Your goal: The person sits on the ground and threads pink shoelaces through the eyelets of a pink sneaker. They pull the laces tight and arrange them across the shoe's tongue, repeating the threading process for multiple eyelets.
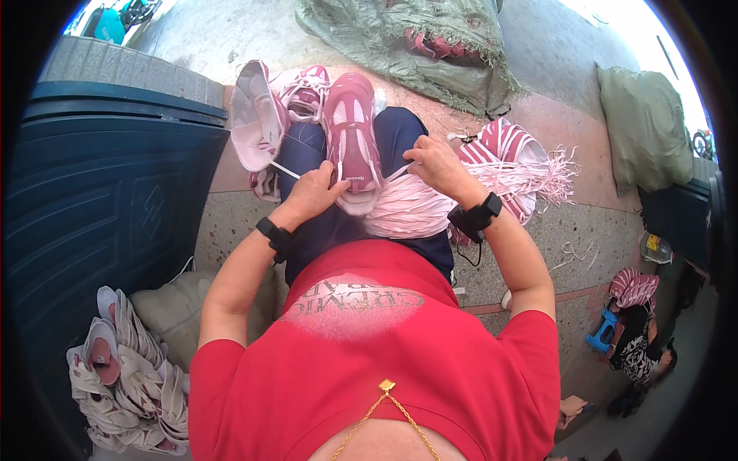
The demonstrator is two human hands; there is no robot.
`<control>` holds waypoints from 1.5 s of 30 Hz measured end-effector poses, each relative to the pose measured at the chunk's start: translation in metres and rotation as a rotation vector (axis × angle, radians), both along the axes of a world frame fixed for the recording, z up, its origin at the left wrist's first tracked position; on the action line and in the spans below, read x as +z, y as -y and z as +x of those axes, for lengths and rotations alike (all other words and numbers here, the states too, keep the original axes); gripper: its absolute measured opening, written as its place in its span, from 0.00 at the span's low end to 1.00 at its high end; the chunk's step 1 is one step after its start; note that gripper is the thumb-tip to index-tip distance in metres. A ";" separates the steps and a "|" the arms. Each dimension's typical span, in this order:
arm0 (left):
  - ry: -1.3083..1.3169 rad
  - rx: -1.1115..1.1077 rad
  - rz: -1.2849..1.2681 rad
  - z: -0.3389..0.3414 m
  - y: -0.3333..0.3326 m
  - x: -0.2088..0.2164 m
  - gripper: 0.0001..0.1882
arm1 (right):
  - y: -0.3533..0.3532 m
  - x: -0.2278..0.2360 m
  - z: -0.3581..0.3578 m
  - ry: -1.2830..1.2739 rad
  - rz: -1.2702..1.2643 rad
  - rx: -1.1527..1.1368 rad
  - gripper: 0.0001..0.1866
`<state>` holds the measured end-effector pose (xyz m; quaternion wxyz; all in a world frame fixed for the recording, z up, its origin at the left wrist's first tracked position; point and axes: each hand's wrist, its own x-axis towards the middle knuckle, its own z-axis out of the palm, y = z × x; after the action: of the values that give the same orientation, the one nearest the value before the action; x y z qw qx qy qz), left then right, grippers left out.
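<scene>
A pink and white shoe upper (351,127) lies lengthwise over my lap, its heel end toward me. My left hand (314,192) is closed on the left edge near the heel, thumb and fingers at the pink material. A white shoelace (285,169) sticks out behind that hand to the left. To the right of the upper, my right hand (440,165) pinches another white lace (399,171) that runs toward the upper. Below it, a thick bundle of pale pink laces (411,209) drapes across my right thigh. The exact hold of the left fingertips is partly hidden.
More pink and white uppers (257,115) rest at the left knee. Striped uppers (503,150) lie right of the laces. A green woven sack (415,46) stands ahead, another sack (646,127) far right. White uppers (127,376) pile beside a blue door (108,177). Another person's hand (573,411) shows lower right.
</scene>
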<state>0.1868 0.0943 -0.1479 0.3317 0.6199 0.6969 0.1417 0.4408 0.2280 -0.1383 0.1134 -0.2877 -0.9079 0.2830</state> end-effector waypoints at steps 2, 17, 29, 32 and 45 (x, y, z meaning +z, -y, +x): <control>0.032 -0.009 -0.035 -0.003 -0.004 0.005 0.20 | 0.001 -0.006 0.002 0.031 0.062 0.038 0.05; 0.854 -0.145 0.002 0.022 -0.086 0.168 0.11 | -0.062 0.229 0.050 -0.246 1.124 -0.374 0.07; 0.575 0.051 -0.279 -0.001 -0.053 0.093 0.14 | -0.043 0.064 0.157 0.759 0.291 -0.338 0.12; 0.449 -0.004 -0.420 0.018 -0.037 0.053 0.14 | 0.003 0.033 0.069 -0.056 0.011 -0.219 0.16; 1.041 0.583 -0.514 -0.009 -0.044 0.047 0.19 | 0.039 0.008 -0.083 -0.330 -0.395 -0.204 0.10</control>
<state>0.1773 0.1380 -0.1013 0.7118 0.1566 0.5963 0.3365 0.3575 0.1891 -0.1301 0.2291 -0.3441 -0.7708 0.4847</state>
